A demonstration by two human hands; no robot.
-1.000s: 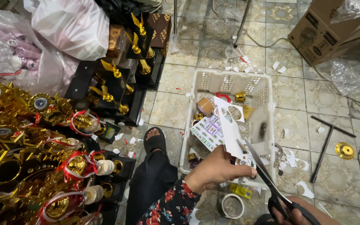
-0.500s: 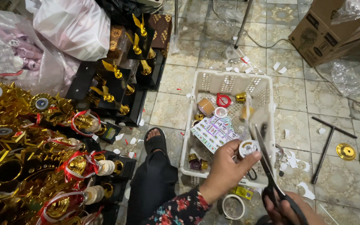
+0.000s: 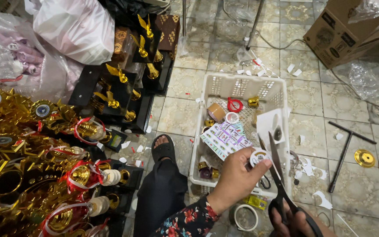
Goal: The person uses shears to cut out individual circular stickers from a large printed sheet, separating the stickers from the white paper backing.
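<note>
Over the near edge of the white basket (image 3: 207,94), the left hand (image 3: 235,180) pinches a round sticker (image 3: 259,156) while the right hand (image 3: 294,224) grips black scissors (image 3: 277,175). Gold trophies (image 3: 31,162) crowd the left; paper scraps litter the floor (image 3: 185,87) at right.

One basket (image 3: 207,131) stood on the floor. One pair of scissors (image 3: 281,184) was in hand, one round sticker (image 3: 259,156) pinched. One sticker sheet (image 3: 225,139) lay inside, with one red ring (image 3: 235,104). One T-bar (image 3: 345,151), one gold disc (image 3: 364,158), one cardboard box (image 3: 343,30), two tape rolls (image 3: 245,217) showed. The trophies (image 3: 36,166) were too many to count.
</note>
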